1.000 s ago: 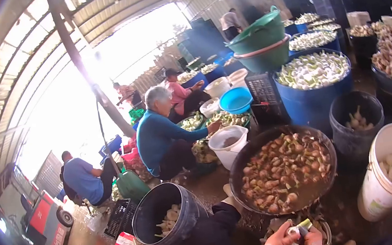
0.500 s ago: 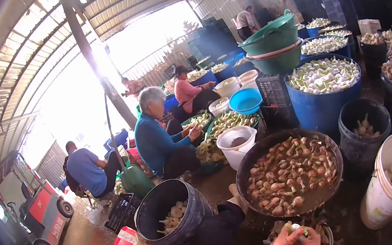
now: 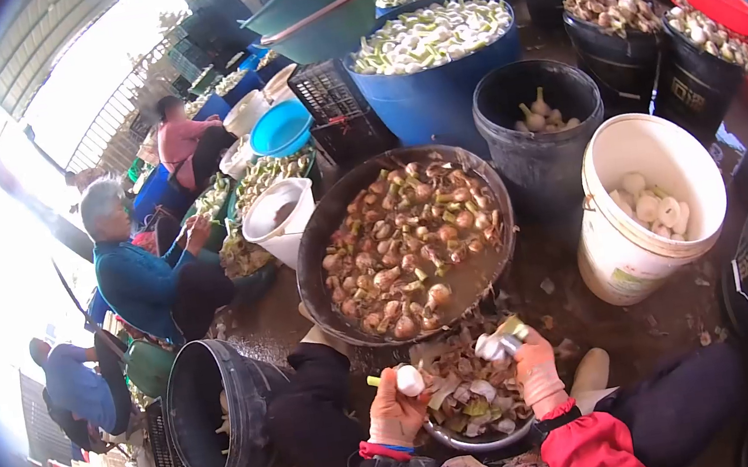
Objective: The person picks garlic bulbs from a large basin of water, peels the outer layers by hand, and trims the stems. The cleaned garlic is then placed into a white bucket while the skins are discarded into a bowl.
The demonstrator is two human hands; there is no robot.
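My left hand (image 3: 397, 414), in an orange glove, is closed around a peeled white garlic bulb (image 3: 409, 380) with a short green stem. In my gloved right hand (image 3: 537, 371) is another whitish garlic bulb (image 3: 489, 347) with a yellow-green stem end; a grey, metallic-looking piece shows beside it, too small to name. Both hands are above a metal bowl (image 3: 482, 445) heaped with garlic skins (image 3: 473, 392). Beyond it stands a wide dark tub (image 3: 309, 281) of brownish water with many unpeeled garlic bulbs (image 3: 409, 248).
A white bucket (image 3: 607, 244) of peeled bulbs and a dark bucket (image 3: 530, 149) stand to the right. At left is a black bucket (image 3: 248, 394). A large blue tub (image 3: 417, 94) of garlic is behind. A co-worker in a teal top (image 3: 138, 286) sits at left.
My view has swung right and down, so the tub and buckets sit further left. My hands, close together before, are now apart, each with a bulb.
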